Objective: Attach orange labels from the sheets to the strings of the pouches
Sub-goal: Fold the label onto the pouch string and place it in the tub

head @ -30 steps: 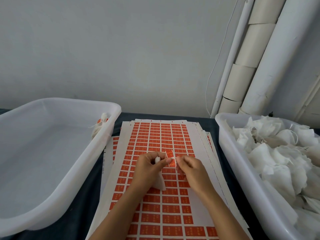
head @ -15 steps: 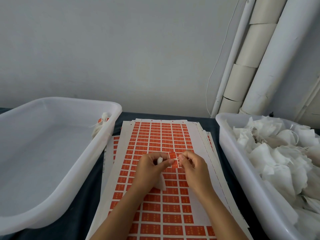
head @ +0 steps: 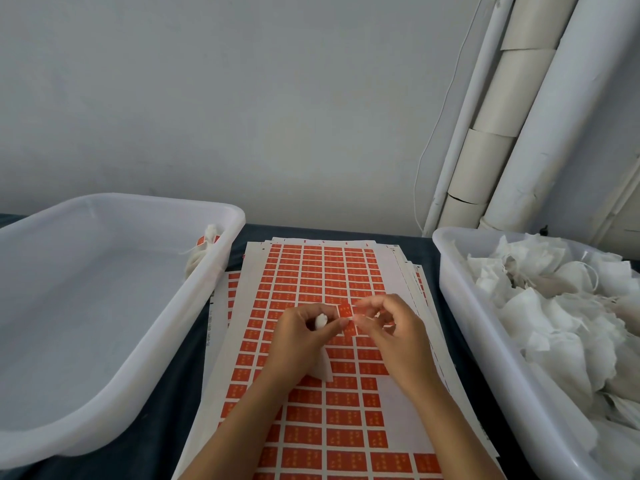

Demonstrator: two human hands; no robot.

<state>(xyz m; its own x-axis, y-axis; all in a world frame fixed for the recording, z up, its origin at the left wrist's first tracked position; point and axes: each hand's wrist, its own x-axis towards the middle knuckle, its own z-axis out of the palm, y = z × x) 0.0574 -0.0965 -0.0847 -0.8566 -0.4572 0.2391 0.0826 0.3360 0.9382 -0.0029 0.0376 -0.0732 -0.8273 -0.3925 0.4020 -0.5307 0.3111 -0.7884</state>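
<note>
Left hand (head: 304,336): fingers curled round a small white fabric pouch (head: 321,321).
Right hand (head: 391,327): fingertips pinching a small orange rectangular label (head: 345,310).
Place: both above the orange label sheets (head: 322,271), centre.

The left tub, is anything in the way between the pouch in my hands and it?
Nothing visible blocks it. The pouch in the left hand is above the label sheets; the left tub is open-topped, with one finished pouch in its far corner.

Orange labels (head: 323,275), white pouches (head: 561,306)
</note>
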